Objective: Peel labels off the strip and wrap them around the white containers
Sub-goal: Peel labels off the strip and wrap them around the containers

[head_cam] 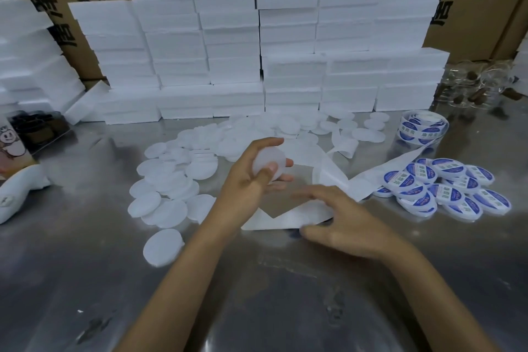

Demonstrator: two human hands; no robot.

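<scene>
Left hand (257, 173): a bare white container (270, 163) was gripped above the bench (85, 280), the thumb curled across its face and the fingers (283, 178) curled behind it.
Right hand (343, 221): it was held low over the label strip (300, 216), fingers loosely spread and blurred; whether a label was pinched could not be told.
Task's things: unlabelled white containers (168, 191) were heaped to the left, labelled containers (445, 190) piled to the right, and a label roll (424, 128) stood behind them.
Risk, label: a peeled label could be folded onto itself or stuck to the fingers if lifted carelessly from the backing.
Risk, wrap: a skewed or creased band could result if the container were tilted in the grip.
Risk, strip: the loose, looping backing could be dragged into the finished pile.
Hidden: the strip's printed side, any label under the right palm, and the container's rim were concealed.
Hard to make out: the clear items at far right (480, 86) could not be identified.
</scene>
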